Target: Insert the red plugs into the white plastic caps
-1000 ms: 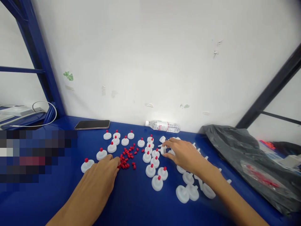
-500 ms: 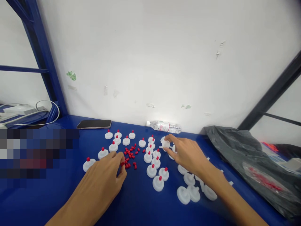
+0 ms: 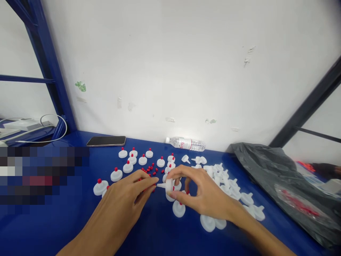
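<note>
Leftward from its earlier spot, the right hand [image 3: 206,195] now pinches a white spouted lid [image 3: 169,186] just below frame centre; the left hand [image 3: 122,197] presses its fingertips together at the spout's tip (any red piece between, I cannot tell). Tip-work seems in hand, calling for steady alignment.

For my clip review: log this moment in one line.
right hand: holding cap; left hand: at nozzle, grip unclear; red tips: loose on table
</note>
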Demonstrator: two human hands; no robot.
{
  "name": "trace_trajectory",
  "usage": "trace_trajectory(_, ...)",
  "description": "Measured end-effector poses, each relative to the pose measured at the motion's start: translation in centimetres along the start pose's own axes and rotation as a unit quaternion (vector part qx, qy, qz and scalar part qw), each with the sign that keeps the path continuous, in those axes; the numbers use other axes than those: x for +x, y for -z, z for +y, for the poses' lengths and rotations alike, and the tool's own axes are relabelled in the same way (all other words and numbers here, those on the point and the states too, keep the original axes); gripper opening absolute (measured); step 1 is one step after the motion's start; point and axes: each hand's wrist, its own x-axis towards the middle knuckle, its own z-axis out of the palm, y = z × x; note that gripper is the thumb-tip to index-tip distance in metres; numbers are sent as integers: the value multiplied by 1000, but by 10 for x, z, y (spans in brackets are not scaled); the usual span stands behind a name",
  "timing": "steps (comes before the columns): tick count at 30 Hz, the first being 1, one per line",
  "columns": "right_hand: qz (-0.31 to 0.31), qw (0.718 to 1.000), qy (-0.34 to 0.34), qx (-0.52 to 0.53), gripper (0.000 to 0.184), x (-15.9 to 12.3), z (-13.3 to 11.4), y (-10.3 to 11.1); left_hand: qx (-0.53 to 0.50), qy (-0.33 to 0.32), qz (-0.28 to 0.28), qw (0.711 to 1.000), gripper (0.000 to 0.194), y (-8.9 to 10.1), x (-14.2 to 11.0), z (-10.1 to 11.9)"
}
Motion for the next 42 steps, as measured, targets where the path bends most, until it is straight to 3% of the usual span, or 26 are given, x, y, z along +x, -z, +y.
trace_trajectory(6,3,1000,9,14,24,0,0,-1,-14,-9,-23,1000,34,1,0,4)
trace_trajectory(11,-5,994,-16,109,32,1,3,-4,-71,-26,46,996,21,6,-1,8)
trace_trajectory(14,31,991,11,126,36,2,7,-9,-113,-1,88,990,14,10,-2,14)
trace_trajectory(18,81,993,68,48,36,1,13,-15,-196,27,40,979,17,13,-3,21)
trace_trajectory(24,88,986,136,-38,35,-1,12,-16,-250,123,-18,960,18,13,-2,22)
trace_trajectory(27,103,975,189,-48,26,0,8,-15,-257,179,-40,949,62,8,-2,22)
trace_trajectory(29,106,971,211,-42,18,0,7,-15,-301,167,-86,935,73,5,-2,23)
trace_trajectory(32,104,967,229,-38,12,0,6,-15,-379,111,-146,907,52,2,-1,27)
trace_trajectory(35,101,966,237,-37,8,-2,5,-15,-395,102,-139,902,41,4,0,33)
trace_trajectory(42,96,956,269,-59,19,-6,-1,-12,-389,116,-147,902,22,7,-1,41)
